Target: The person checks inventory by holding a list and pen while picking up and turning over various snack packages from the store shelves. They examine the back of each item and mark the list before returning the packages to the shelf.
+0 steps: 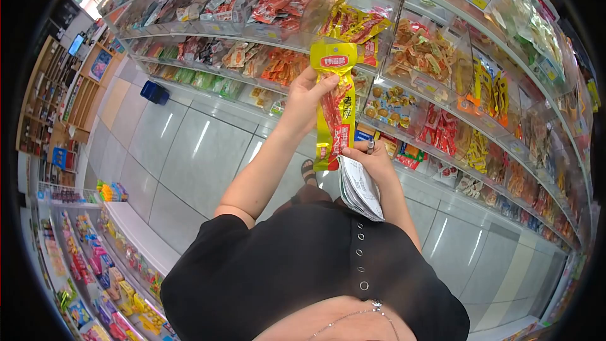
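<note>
Left hand [308, 98] closed on one long yellow packet [333, 110], thumb across its front, fingers mostly hidden behind. Packet lies just right of the left palm, gripped above mid-length; its long axis runs away from the torso, printed face up to the camera. Right hand [379, 163] by its lower end, thumb at or near the edge, contact uncertain; same hand grips one booklet [361, 191] and one pen [370, 146]. Count: one packet held, two hands. Beyond, stocked shelves [435, 93]; bagged goods too many to count.
</note>
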Demonstrator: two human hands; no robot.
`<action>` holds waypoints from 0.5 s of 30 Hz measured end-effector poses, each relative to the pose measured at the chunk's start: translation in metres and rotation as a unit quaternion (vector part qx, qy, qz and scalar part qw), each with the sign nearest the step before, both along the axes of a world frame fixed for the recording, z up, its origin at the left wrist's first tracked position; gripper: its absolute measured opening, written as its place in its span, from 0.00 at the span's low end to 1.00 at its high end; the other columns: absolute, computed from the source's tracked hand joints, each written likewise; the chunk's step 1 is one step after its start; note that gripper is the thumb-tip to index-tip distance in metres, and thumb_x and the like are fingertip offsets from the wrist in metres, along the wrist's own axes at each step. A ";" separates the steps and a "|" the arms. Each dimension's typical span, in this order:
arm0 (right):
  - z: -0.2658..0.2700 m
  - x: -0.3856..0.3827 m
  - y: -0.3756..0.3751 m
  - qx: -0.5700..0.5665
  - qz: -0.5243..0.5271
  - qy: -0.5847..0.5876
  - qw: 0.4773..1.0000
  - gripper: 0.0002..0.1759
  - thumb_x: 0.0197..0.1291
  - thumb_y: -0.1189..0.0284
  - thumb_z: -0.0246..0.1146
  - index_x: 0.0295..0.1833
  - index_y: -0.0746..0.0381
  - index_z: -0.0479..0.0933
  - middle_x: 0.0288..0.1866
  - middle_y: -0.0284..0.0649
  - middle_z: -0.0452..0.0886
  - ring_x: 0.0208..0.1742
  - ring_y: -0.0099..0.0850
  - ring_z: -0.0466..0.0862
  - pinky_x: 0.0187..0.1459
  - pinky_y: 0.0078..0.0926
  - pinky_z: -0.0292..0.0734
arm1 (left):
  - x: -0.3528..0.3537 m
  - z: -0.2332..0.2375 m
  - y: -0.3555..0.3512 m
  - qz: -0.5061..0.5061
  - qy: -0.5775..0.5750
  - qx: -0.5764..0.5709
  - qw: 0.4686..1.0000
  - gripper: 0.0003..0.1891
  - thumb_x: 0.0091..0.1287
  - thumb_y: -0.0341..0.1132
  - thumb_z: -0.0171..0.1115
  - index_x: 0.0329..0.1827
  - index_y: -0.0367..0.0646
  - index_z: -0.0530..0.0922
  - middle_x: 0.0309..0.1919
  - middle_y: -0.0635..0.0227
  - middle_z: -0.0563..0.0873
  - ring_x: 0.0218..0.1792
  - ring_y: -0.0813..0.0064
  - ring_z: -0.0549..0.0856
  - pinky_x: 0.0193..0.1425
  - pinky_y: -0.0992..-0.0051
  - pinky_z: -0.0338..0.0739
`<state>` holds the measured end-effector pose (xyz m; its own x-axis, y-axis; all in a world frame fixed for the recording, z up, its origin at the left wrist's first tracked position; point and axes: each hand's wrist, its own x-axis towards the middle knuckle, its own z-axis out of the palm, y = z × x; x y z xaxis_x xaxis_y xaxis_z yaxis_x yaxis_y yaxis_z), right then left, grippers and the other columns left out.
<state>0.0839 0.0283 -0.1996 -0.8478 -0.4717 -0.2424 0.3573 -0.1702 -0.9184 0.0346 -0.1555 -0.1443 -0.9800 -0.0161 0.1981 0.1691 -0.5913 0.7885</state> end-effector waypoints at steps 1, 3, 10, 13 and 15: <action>0.000 0.000 0.000 0.004 0.000 -0.008 1.000 0.06 0.53 0.76 0.68 0.36 0.67 0.83 0.26 0.35 0.84 0.24 0.17 0.80 0.27 0.13 0.73 | 0.000 0.001 0.001 0.007 0.000 0.004 1.000 0.12 0.66 0.28 0.56 0.52 0.39 0.75 0.46 0.65 0.82 0.46 0.76 0.82 0.52 0.73 0.78; 0.001 0.001 0.000 0.013 0.001 -0.023 1.000 0.06 0.53 0.76 0.68 0.36 0.67 0.83 0.26 0.35 0.84 0.24 0.17 0.80 0.27 0.14 0.74 | 0.002 0.005 -0.002 0.026 -0.006 0.017 1.000 0.12 0.66 0.27 0.56 0.52 0.38 0.76 0.45 0.67 0.83 0.45 0.78 0.81 0.52 0.75 0.76; -0.015 0.000 0.000 0.022 0.028 -0.010 0.999 0.10 0.53 0.74 0.68 0.38 0.69 0.83 0.29 0.37 0.84 0.27 0.18 0.81 0.29 0.14 0.74 | 0.002 0.008 -0.008 0.036 0.001 0.011 0.999 0.11 0.66 0.28 0.56 0.50 0.37 0.78 0.43 0.67 0.84 0.42 0.80 0.82 0.49 0.77 0.76; -0.008 0.004 -0.002 0.020 0.025 0.005 0.999 0.08 0.53 0.75 0.68 0.37 0.69 0.83 0.27 0.34 0.83 0.26 0.16 0.79 0.28 0.13 0.72 | 0.005 0.010 -0.010 0.042 -0.002 0.016 0.999 0.11 0.65 0.27 0.56 0.49 0.36 0.78 0.42 0.67 0.84 0.42 0.80 0.82 0.49 0.77 0.76; -0.003 0.005 -0.005 0.030 0.015 0.021 0.999 0.05 0.53 0.76 0.69 0.34 0.67 0.83 0.24 0.30 0.82 0.24 0.14 0.76 0.26 0.12 0.69 | 0.008 0.013 -0.010 0.040 -0.003 0.027 0.999 0.11 0.65 0.27 0.55 0.49 0.36 0.78 0.42 0.67 0.84 0.42 0.80 0.82 0.49 0.77 0.76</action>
